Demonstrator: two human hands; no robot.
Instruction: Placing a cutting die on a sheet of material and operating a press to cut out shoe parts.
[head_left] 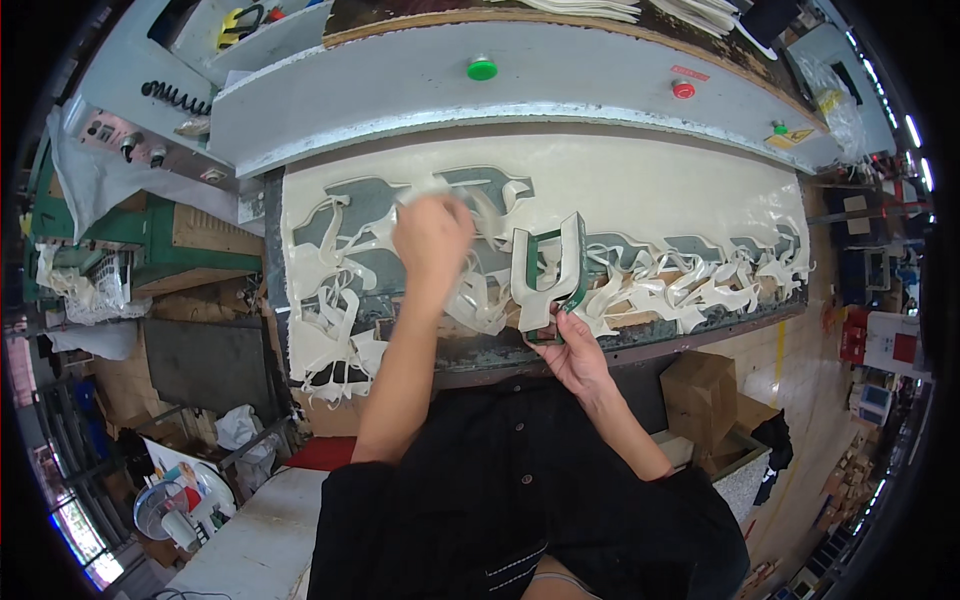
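In my right hand is a green-edged cutting die, gripped at its near end and tilted up above the bench. A cream cut piece with a curved outline sits at the die. My left hand is over the left part of the cream sheet material, smeared by motion. Its fingers look curled, but whether they hold anything is hidden. Beneath and around both hands lie curly cream offcut strips, with dark green gaps where shapes are cut out of the sheet.
A grey machine beam with a green button and a red button spans the far side of the bench. Cardboard boxes stand at the near right. To the left are a control panel and a fan.
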